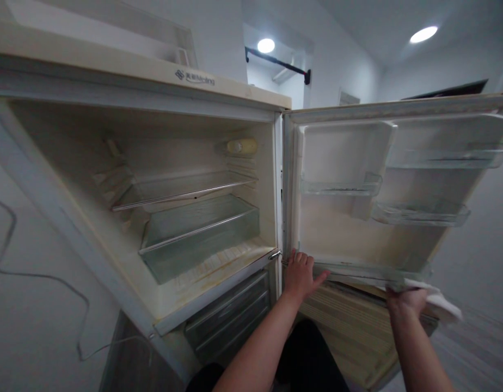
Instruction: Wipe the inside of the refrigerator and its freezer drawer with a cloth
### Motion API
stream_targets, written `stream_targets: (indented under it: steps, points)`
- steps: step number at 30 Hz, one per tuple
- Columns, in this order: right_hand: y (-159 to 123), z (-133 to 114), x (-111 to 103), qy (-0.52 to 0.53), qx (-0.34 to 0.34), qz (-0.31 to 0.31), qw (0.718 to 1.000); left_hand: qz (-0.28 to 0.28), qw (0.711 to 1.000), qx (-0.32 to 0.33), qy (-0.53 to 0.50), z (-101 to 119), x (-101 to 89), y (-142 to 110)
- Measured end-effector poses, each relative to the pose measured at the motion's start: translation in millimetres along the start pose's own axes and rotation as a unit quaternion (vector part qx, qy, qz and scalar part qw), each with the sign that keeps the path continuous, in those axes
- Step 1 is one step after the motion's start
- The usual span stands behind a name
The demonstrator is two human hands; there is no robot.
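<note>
Head view: the fridge [153,179] badge [195,78] is too blurry to read. The left hand [299,275] lies flat, fingers apart, on the open door [357,239]. The right hand [406,300] squeezes a white cloth [437,302] at the door's near bottom edge, which runs left to right.

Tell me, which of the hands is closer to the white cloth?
Right. The right hand holds the white cloth against the fridge door's bottom edge. The left hand rests at the door's hinge corner, well away from it.

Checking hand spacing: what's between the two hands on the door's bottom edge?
Head view: only the door's bare lower edge lies between left hand and right hand, which holds a white cloth.
</note>
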State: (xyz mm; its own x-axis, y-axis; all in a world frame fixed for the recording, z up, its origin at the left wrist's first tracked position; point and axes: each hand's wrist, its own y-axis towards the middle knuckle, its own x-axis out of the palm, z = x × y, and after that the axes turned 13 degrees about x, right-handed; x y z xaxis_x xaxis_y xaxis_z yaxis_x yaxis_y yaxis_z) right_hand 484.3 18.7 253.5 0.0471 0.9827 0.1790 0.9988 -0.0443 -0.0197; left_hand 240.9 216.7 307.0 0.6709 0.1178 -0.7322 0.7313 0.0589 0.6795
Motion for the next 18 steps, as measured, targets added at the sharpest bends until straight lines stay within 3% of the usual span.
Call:
stream_targets:
  steps: [1, 5, 8, 11, 15, 18]
  points:
    - [-17.7, 3.2, 9.5, 0.071, 0.085, -0.009, 0.994, 0.001, 1.000, -0.002, -0.001, 0.1, 0.4, 0.0]
    - [-111.7, 27.1, 58.6, 0.171, 0.167, -0.199, 0.950, 0.002, 1.000, 0.002, -0.003, -0.1, 0.9, -0.4]
    - [-176.3, 43.8, 99.4, 0.203, 0.289, -0.317, 0.880, -0.005, 1.000, 0.006, 0.002, -2.4, -0.1, -2.0]
    - [-216.0, 51.7, 130.3, 0.235, 0.337, -0.405, 0.817, -0.016, 1.000, 0.013, 0.005, -7.1, -2.3, -5.9]
    - [-224.7, 52.9, 136.7, 0.276, 0.354, -0.397, 0.801, -0.022, 0.999, 0.030, -0.001, -15.1, -6.7, -13.4]
    - [-203.2, 51.1, 113.1, 0.295, 0.314, -0.315, 0.846, -0.013, 0.999, 0.037, -0.009, -20.8, -9.9, -18.6]
